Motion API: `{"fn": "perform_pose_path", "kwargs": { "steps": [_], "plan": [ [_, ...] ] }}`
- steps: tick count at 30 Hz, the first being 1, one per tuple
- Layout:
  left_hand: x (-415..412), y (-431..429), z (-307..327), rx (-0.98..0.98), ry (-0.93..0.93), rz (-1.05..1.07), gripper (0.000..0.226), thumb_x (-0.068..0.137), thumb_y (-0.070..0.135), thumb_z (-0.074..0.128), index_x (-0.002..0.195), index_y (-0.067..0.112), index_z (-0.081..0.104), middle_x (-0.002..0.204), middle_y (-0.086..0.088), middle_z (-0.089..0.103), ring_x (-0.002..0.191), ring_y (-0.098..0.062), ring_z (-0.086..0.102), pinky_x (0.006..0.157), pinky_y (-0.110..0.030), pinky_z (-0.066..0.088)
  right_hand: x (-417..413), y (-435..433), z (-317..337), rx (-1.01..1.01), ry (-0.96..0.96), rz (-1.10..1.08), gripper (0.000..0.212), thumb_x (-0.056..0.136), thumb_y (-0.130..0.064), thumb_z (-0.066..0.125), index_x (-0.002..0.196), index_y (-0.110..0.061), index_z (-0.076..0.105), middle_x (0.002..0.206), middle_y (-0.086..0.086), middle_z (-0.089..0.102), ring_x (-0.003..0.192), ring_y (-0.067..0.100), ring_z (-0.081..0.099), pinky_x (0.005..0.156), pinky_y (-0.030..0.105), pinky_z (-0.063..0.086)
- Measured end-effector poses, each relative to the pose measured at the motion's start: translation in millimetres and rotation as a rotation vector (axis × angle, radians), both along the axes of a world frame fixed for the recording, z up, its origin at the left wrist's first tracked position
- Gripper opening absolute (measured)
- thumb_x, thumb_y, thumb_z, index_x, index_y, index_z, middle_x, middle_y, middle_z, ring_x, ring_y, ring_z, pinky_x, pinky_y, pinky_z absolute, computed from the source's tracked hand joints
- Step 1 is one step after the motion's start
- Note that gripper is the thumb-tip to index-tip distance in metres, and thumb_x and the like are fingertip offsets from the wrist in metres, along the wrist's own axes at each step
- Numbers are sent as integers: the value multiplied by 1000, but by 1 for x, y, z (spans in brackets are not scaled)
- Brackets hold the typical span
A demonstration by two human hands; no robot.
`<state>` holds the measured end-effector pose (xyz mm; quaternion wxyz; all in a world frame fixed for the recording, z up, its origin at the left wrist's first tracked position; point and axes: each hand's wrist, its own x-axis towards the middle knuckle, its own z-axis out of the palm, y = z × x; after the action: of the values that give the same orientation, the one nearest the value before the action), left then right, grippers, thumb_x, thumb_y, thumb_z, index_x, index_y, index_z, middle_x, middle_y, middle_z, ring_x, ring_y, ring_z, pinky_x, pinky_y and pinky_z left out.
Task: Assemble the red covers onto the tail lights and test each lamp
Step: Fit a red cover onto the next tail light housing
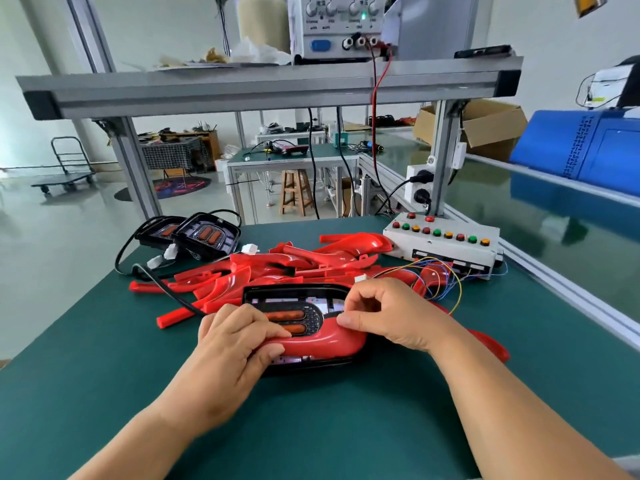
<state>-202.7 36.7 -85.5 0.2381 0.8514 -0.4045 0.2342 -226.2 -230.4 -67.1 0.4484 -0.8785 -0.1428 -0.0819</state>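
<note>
A black tail light [294, 294] with two orange lenses lies on the green mat in front of me. A curved red cover [332, 341] sits along its near and right side. My left hand [235, 344] grips the cover's left end, fingers curled over it. My right hand [384, 315] pinches the cover's right end against the lamp, thumb on the red plastic. A heap of loose red covers [294, 268] lies just behind. Two more black tail lights [204, 235] with cables rest at the back left.
A white test box [446, 242] with coloured buttons stands at the back right, thin coloured wires [446, 278] running from it toward the lamp. A power supply [341, 26] sits on the aluminium shelf above. A black cable [166, 282] crosses the mat at left.
</note>
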Motion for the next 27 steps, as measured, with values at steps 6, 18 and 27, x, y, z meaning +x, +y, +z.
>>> {"fn": "perform_pose_path", "kwargs": {
  "steps": [6,18,27],
  "plan": [
    [-3,-3,0,44,-62,12,46,96,58,32,101,34,71,89,23,51,90,0,41,87,-24,28,1,-3,-2,32,14,16,13,82,-27,78,73,-25,68,66,-20,59,63,-3,50,63,12,40],
    [-1,4,-4,-33,166,22,33,89,65,41,111,54,63,107,21,41,106,-5,40,97,-21,28,3,-1,-4,-10,-1,6,11,81,-28,79,78,-37,75,69,-25,57,66,-3,51,66,12,39],
    [10,16,1,-139,759,224,88,64,74,48,144,57,15,120,10,59,97,-7,61,89,-26,48,3,-5,-4,-339,128,-301,63,67,-80,58,102,-29,48,84,-15,48,74,-1,47,59,22,35]
  ]
}}
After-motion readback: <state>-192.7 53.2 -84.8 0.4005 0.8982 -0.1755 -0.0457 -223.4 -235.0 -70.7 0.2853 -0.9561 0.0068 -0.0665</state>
